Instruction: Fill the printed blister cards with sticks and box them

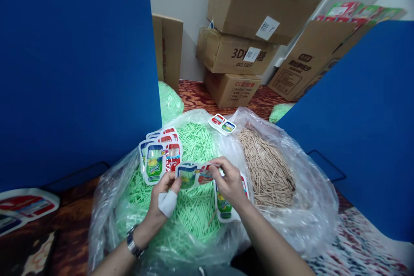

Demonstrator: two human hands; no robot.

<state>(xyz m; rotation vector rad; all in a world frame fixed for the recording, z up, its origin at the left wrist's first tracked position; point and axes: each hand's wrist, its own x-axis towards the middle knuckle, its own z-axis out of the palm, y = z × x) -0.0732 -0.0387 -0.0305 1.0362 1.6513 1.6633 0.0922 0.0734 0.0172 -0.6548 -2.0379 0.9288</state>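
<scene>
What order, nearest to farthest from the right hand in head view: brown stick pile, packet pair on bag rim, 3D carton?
From the right hand:
1. brown stick pile, just to its right
2. packet pair, behind it on the rim of the bag
3. 3D carton, far back

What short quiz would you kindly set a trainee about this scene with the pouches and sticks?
1. True or false: the left hand and the right hand hold the same printed pouch.
2. The sticks beneath the hands are: A green, B blue, C red?
3. Fill in: one digit of the left hand wears a white ____.
Key: 1 true; 2 A; 3 bandage.
</scene>
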